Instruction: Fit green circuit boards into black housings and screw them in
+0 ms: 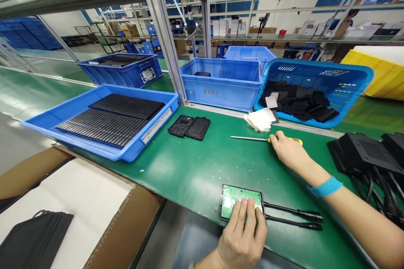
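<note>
My left hand (243, 233) lies with stretched fingers on a green circuit board (231, 195). The board sits in a shallow black case (221, 201) near the front edge of the green table, and two black cables (293, 209) run out to its right. Farther back, my right hand (287, 149) is closed around the yellow handle of a screwdriver (252, 138). The screwdriver's metal shaft points left, low over the table. At the centre left lie two black plastic housing parts (198, 128), side by side, apart from both hands.
A blue tray (132, 151) of black slats stands at left. Along the back are a blue bin (221, 92), a basket (347, 88) of black pieces and white paper (260, 119). Black cabled boxes (369, 153) lie right; a cardboard box (126, 218) is front left.
</note>
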The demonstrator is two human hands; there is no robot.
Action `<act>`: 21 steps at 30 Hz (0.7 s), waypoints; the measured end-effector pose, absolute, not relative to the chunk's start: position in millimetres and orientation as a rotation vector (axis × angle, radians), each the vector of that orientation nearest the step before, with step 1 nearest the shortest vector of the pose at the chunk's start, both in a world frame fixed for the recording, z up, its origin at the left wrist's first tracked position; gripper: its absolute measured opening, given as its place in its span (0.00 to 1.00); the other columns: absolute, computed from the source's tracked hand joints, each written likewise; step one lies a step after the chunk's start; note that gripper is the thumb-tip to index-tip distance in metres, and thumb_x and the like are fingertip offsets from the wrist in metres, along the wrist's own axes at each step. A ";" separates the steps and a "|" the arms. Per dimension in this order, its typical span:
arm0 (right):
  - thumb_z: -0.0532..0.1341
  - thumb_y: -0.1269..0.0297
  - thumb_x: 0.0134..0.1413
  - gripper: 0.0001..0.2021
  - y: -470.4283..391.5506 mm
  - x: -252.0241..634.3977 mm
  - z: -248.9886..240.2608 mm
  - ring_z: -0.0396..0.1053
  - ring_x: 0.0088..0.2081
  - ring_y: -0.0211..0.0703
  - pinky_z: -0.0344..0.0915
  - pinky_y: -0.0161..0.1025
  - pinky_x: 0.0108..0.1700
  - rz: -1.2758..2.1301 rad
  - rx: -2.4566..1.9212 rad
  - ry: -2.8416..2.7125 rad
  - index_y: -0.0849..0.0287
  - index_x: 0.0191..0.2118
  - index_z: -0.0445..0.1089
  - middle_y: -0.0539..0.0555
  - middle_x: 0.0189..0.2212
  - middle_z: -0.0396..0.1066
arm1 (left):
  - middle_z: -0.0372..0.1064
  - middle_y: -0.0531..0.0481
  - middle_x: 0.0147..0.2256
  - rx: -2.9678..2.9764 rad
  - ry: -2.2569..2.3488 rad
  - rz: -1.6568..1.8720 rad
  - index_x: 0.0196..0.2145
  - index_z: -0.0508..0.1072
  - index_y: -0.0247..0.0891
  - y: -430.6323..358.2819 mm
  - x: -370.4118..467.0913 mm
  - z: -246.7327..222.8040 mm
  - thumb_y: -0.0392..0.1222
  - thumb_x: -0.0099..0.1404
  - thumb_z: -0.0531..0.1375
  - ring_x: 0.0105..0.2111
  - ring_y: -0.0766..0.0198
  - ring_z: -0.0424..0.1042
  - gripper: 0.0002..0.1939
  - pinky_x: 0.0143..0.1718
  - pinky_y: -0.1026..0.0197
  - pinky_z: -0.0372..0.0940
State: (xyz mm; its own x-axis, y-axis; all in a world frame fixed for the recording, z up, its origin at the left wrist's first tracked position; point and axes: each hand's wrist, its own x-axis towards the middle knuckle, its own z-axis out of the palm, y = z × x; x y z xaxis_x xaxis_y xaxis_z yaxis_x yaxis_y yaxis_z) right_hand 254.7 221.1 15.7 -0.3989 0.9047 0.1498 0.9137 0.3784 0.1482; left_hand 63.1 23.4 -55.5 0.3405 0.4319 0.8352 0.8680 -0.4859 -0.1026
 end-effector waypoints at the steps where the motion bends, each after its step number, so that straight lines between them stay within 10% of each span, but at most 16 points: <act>1: 0.48 0.82 0.52 0.14 223.9 254.6 15.6 0.72 0.26 0.50 0.60 0.40 0.23 -0.304 -1.714 -2.558 0.68 0.34 0.70 0.69 0.36 0.71 | 0.80 0.38 0.39 -2.056 -1.149 -1.047 0.40 0.78 0.30 22.4 64.3 -56.4 0.30 0.66 0.53 0.42 0.51 0.80 0.13 0.52 0.53 0.71; 11: 0.52 0.58 0.66 0.07 139.2 195.0 56.4 0.67 0.19 0.36 0.64 0.33 0.22 0.487 -1.244 -2.227 0.54 0.37 0.60 0.45 0.21 0.68 | 0.81 0.41 0.37 -1.908 -1.236 -1.107 0.34 0.76 0.35 23.3 76.4 -63.8 0.32 0.64 0.61 0.41 0.53 0.80 0.04 0.48 0.55 0.74; 21: 0.58 0.65 0.62 0.05 118.0 174.9 54.7 0.65 0.25 0.36 0.63 0.33 0.28 0.404 -0.926 -2.103 0.55 0.33 0.66 0.48 0.25 0.67 | 0.81 0.40 0.36 -1.887 -1.224 -1.151 0.32 0.76 0.35 25.2 76.3 -62.1 0.31 0.65 0.59 0.40 0.54 0.81 0.07 0.48 0.56 0.74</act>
State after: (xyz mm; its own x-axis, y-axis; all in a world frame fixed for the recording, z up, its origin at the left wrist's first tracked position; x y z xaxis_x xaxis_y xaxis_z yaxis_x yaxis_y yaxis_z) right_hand 174.9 118.0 54.7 -0.4244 0.7300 0.5357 0.4796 0.6831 -0.5508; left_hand 76.3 25.2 -62.1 0.1966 0.3945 0.8976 0.9203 -0.3900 -0.0301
